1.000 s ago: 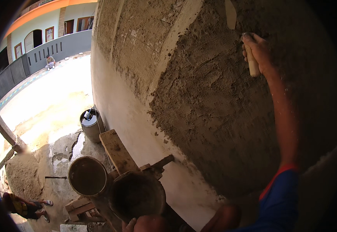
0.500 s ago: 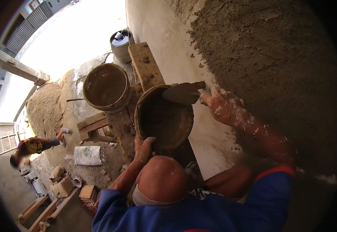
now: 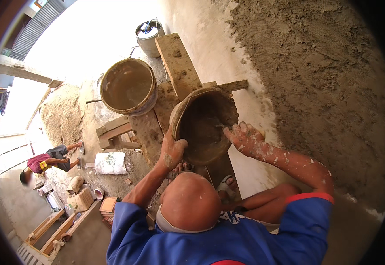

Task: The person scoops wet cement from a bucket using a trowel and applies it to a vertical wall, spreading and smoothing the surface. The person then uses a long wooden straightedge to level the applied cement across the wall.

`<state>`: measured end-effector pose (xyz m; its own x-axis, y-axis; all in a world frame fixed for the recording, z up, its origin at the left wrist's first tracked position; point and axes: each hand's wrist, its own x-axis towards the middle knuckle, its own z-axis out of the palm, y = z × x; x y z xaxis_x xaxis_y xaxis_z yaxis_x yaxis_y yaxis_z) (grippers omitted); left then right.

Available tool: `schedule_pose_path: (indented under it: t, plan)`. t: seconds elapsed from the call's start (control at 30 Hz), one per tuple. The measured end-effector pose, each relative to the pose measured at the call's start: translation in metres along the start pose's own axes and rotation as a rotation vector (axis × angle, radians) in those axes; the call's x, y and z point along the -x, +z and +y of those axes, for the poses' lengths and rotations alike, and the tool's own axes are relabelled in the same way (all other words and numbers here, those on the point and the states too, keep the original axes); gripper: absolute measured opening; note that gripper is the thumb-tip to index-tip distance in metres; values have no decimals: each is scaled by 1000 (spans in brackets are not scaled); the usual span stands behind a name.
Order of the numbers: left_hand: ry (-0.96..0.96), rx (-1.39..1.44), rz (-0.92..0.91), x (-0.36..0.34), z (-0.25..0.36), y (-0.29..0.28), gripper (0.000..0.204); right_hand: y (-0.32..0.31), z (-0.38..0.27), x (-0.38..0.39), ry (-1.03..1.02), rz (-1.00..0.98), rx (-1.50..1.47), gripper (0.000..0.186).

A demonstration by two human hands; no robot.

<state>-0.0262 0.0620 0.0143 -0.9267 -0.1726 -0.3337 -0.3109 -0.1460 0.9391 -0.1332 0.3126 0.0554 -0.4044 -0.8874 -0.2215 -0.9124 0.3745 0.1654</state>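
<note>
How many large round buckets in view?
3: stained brown bucket held by the left hand; wide pale-sided bucket to its upper left; grey cylindrical bucket at top. Others may be hidden.

A tall wall of rough, grey-brown plaster [image 3: 320,70] fills the right side, with a smooth, pale band [image 3: 210,39] along its left edge. Strong daylight washes the far ground almost white, while the right side lies in softer shade. At far left stands a grey, ribbed metal gate [image 3: 37,28], with a thick, weathered wooden beam [image 3: 26,72] nearer. A tan heap of sand [image 3: 63,108] rises from the grey-brown, debris-strewn floor [image 3: 135,165]. A low, rough wooden stand [image 3: 115,130] sits left of a mud-stained, plank-built bench [image 3: 144,132]. Pale, narrow timber lengths [image 3: 59,235] lie at near left.
</note>
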Motion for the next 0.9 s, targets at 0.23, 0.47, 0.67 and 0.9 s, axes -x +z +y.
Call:
schedule_pose_path:
  t: [0.23,0.47,0.67,0.9]
  plan:
    - [-148,152,54,-3,-4,-4,54,-24,29,8,291,-85,75,33]
    - [-43,255,91,-8,-12,8,54,39,-16,-12,179,-165,-609,33]
    - [-118,108,64,-10,-2,-12,52,33,-16,-6,117,-41,-728,35]
    - [-232,231,-36,-24,3,-47,36,25,-12,-12,288,109,-747,27]
